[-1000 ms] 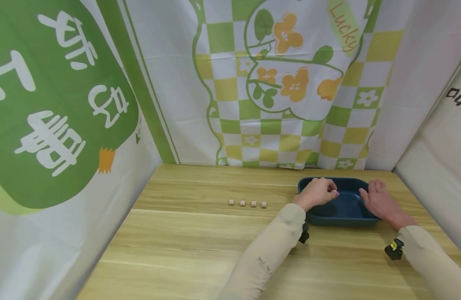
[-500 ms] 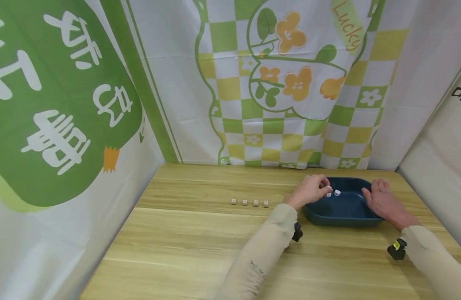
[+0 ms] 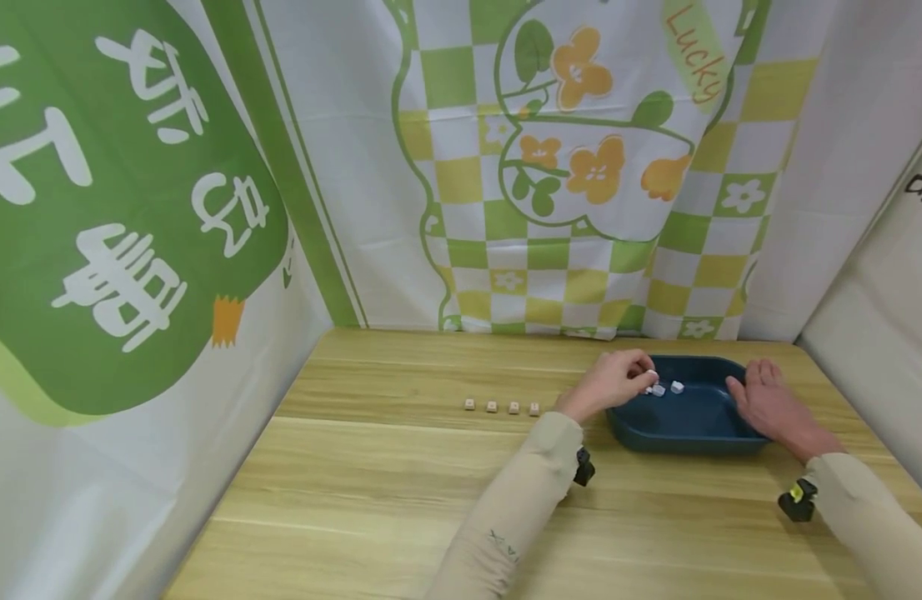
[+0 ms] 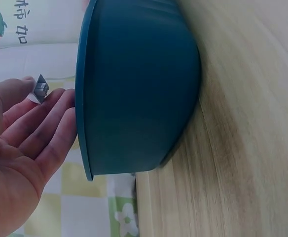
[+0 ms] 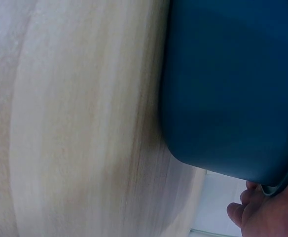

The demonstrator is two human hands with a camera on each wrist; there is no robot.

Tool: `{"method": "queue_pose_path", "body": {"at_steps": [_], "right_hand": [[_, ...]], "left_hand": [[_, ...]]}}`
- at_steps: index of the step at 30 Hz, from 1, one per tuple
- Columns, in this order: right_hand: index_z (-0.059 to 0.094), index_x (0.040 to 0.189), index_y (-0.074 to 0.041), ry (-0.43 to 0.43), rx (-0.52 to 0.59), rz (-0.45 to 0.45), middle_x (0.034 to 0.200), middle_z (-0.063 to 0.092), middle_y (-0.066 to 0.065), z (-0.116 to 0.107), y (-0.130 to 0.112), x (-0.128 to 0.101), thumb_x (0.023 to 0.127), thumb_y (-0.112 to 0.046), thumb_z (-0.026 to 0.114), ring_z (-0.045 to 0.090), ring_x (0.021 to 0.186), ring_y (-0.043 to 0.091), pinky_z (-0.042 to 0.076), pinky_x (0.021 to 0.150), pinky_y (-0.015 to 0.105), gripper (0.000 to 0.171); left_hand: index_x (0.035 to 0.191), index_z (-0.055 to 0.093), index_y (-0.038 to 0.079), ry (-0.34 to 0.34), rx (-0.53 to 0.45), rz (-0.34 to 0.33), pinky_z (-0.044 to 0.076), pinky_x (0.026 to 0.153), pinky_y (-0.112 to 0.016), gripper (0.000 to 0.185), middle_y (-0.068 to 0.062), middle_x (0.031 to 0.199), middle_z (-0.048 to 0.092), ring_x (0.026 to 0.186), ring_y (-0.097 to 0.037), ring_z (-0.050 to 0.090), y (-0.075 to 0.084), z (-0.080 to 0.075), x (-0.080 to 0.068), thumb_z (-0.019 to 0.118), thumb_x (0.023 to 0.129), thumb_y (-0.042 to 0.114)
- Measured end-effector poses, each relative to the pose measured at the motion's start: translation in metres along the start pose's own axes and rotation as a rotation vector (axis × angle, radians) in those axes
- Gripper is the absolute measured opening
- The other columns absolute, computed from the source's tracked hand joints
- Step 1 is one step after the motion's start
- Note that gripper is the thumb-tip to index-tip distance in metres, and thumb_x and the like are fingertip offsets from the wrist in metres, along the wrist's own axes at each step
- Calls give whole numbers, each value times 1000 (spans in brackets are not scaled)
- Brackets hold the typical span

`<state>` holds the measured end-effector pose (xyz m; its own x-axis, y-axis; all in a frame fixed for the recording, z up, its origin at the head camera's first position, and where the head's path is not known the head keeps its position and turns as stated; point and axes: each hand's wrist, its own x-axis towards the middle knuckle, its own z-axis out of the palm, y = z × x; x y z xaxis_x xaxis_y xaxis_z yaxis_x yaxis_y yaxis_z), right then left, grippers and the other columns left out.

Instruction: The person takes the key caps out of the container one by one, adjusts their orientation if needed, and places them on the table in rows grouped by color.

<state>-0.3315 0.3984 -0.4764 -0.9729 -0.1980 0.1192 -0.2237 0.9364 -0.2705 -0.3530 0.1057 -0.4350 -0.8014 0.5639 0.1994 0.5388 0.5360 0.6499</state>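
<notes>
Dark blue plastic tray [image 3: 686,433] steadied by relaxed right hand [image 3: 764,404] on its rim so left hand [image 3: 607,385], pinching small white cube [image 4: 40,89], lifts it out toward tan cube row [image 3: 502,407] on wooden tabletop [image 3: 401,483].

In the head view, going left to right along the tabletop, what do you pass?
Row of four small beige cubes → left hand pinching a small white piece → loose white pieces in the blue tray → right hand on the tray's right rim.
</notes>
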Motion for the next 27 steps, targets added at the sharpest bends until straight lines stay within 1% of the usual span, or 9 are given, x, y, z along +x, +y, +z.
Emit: {"method": "queue_pose_path", "body": {"at_steps": [4, 9, 11, 14, 17, 19, 24, 27], "right_hand": [[9, 137, 33, -25, 1, 7, 142, 7, 55, 1, 0, 0, 108, -37, 15, 4, 137, 64, 2, 117, 63, 75], [12, 135, 34, 2, -6, 0, 141, 9, 56, 1, 2, 1, 108, -36, 15, 7, 137, 64, 3, 117, 63, 75], [12, 135, 34, 7, -5, -2, 141, 9, 56, 1, 2, 1, 108, -35, 16, 8, 136, 64, 3, 117, 63, 74], [11, 136, 33, -7, -2, 2, 141, 8, 56, 0, 1, 0, 108, -36, 16, 6, 137, 64, 4, 117, 64, 74], [11, 136, 33, -12, -2, 5, 141, 8, 56, -2, -1, -1, 108, -36, 16, 6, 137, 64, 5, 116, 64, 74], [11, 136, 33, -14, -3, 7, 141, 7, 56, -3, -2, -2, 108, -36, 15, 6, 137, 64, 5, 116, 64, 75], [10, 136, 33, -9, -8, -9, 141, 8, 56, -2, -1, -2, 109, -35, 15, 7, 136, 65, 4, 116, 64, 74], [10, 135, 34, -7, -7, -15, 141, 8, 57, -1, 0, -2, 109, -35, 15, 7, 136, 65, 5, 116, 64, 74]], "left_hand": [[109, 65, 17, 6, -19, -16, 45, 67, -9, 18, 8, 93, 71, 74, 6, 60, -3, -4, -5, 58, 99, 30], [105, 65, 14, 18, -69, -24, 46, 64, -11, 16, 3, 92, 72, 73, 4, 61, -8, -11, -11, 60, 98, 27], [105, 65, 13, 8, -87, -26, 48, 64, -13, 16, 2, 92, 72, 73, 3, 62, -12, -15, -13, 60, 98, 27], [106, 64, 15, -19, -94, -49, 49, 64, -16, 16, 3, 93, 71, 74, 1, 62, -18, -21, -18, 60, 99, 29], [105, 64, 17, -29, -76, -58, 49, 64, -17, 15, 4, 95, 71, 76, 1, 62, -24, -28, -22, 61, 98, 29], [105, 65, 18, -24, -58, -51, 49, 66, -17, 14, 3, 98, 72, 80, 0, 63, -27, -32, -24, 61, 98, 29], [107, 67, 19, -12, -25, -48, 49, 73, -17, 17, 3, 104, 71, 89, -2, 62, -33, -42, -30, 61, 98, 32], [109, 67, 20, -6, -7, -59, 49, 76, -18, 20, 6, 104, 70, 90, -2, 61, -35, -46, -33, 61, 98, 34]]}}
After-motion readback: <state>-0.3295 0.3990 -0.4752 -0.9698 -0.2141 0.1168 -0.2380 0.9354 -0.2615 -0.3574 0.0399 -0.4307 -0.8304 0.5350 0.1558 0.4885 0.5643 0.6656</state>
